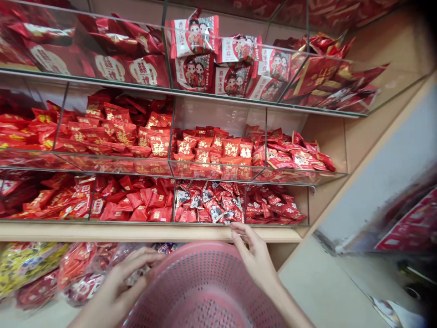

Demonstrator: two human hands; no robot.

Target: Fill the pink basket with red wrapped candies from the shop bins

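Where red packets (pixel 159 145) sat: behind clear walls (pixel 215 171), maybe stopping spills
Left hand (pixel 120 279): was by pink basket (pixel 210 248); couldn't tell grip
Right hand (pixel 254 253): had fingers apart

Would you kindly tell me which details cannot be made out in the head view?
All in the head view:
- Basket: near side cut off by the bottom edge.
- Bags under the shelf: partly hidden by the left hand and basket.
- Topmost packets: cut off by the upper edge.
- Packets' small print: too small and blurred.
- Dark items, lower right: blurred, lost in shadow.
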